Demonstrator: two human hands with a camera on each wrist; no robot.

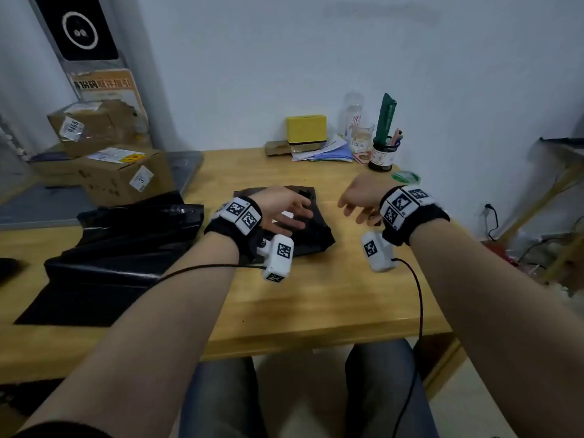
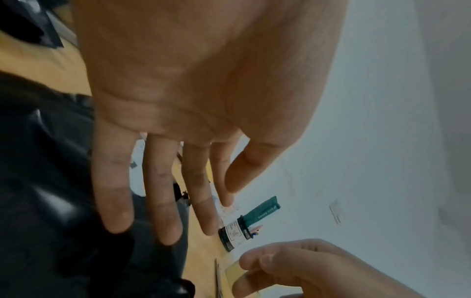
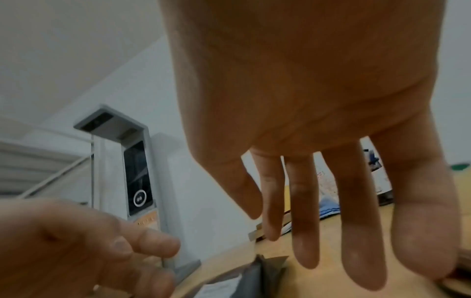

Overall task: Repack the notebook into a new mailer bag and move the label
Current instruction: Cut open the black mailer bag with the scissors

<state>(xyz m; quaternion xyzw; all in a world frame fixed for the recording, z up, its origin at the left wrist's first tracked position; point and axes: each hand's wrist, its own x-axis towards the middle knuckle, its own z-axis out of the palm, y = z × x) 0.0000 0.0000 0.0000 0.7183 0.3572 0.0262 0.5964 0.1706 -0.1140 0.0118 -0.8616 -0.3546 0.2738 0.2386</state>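
Note:
A crumpled black mailer bag [image 1: 311,237] lies mid-table with a white label [image 1: 287,214] on top; the label [image 3: 219,288] also shows in the right wrist view. No notebook is visible. My left hand [image 1: 295,213] hovers just over this bag, fingers straight and spread, holding nothing; the left wrist view shows the left hand [image 2: 193,201] as an empty palm above the black bag [image 2: 51,181]. My right hand [image 1: 357,210] hangs open beside the bag's right edge, and the right hand [image 3: 305,231] is empty too. A stack of flat black mailer bags [image 1: 120,248] lies at the left.
Cardboard boxes [image 1: 117,178] stand at the back left. Along the back edge are a yellow box [image 1: 306,129], papers [image 1: 328,151], a pen holder [image 1: 383,154] and a green tape roll [image 1: 406,178]. Bare wooden table [image 1: 316,305] lies in front of the hands.

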